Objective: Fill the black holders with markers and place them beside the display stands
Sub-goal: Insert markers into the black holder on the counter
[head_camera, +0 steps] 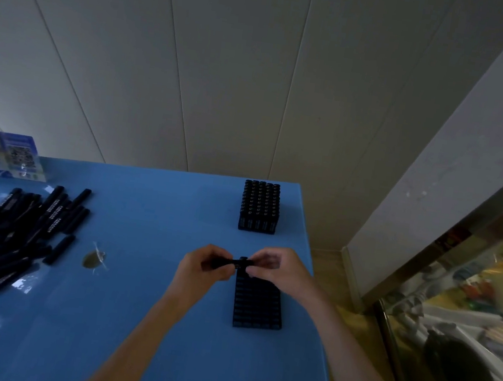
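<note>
Black marker [231,262] pinched between left hand [204,269] and right hand [278,269] above far end of black holder [257,303] near blue table's [161,210] right edge, marker-packed holder [260,206] at far right corner, loose markers [14,232] heaped along left edge, display stands [21,157] at far left corner

Two bare forearms are seen, entering from the lower edge of the view. No sleeve is worn on either, as far as the frame reaches. The left hand [206,267] and the right hand [278,269] are uncovered by gloves. The fingers [217,254] are seen to be short-nailed where the dim light allows; finer marks on them cannot be made out.
</note>
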Demonstrator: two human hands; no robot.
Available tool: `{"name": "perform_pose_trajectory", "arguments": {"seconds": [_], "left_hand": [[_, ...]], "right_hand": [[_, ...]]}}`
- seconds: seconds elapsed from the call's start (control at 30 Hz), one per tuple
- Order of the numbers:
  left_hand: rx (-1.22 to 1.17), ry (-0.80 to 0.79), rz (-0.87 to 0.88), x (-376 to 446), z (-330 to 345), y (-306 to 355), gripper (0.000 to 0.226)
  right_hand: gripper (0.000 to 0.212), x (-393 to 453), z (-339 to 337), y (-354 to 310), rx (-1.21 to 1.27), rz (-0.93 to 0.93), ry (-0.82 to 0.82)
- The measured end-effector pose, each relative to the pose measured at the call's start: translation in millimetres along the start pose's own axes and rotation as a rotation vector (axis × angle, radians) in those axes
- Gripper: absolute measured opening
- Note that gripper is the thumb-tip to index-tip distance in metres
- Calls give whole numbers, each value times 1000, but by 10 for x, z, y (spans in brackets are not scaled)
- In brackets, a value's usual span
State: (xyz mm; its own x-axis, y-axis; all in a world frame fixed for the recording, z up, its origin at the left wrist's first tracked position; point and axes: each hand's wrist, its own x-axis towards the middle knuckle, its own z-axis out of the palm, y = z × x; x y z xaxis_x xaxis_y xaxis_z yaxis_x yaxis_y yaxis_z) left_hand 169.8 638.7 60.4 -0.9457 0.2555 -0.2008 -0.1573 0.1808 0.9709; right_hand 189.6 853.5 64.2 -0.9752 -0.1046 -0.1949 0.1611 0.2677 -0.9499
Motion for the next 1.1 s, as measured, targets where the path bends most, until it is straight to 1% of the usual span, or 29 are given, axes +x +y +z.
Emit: {"name": "perform_pose_trajectory", "arguments": {"seconds": [0.1, 0.2, 0.33, 0.4, 0.47, 0.6, 0.7, 0.97, 1.1], "left_hand": [[193, -20, 43, -3, 18, -52, 13], [388, -26, 107, -11, 7, -101, 11], [705, -17, 247, -5, -108, -201, 8], [829, 11, 298, -13, -166, -218, 16], [900, 43, 356, -12, -210, -219, 22], [920, 61, 368, 20, -300, -237, 25], [862, 42, 332, 50, -362, -256, 23], [784, 30, 269, 83, -447, -253, 18], [791, 28, 258, 76, -436, -247, 18]], "right_hand": [[18, 1, -3, -27, 76, -3, 29], [13, 32, -26, -10, 79, 8, 55], [12, 59, -120, 55, -18, 37, 79], [13, 53, -175, 97, -98, 48, 88], [13, 45, -230, 148, -204, 48, 120], [11, 51, -346, 258, -392, 49, 199], [10, 59, -403, 308, -493, 40, 235], [9, 95, -413, 404, -529, 22, 285], [10, 124, -357, 405, -563, 9, 246]]}}
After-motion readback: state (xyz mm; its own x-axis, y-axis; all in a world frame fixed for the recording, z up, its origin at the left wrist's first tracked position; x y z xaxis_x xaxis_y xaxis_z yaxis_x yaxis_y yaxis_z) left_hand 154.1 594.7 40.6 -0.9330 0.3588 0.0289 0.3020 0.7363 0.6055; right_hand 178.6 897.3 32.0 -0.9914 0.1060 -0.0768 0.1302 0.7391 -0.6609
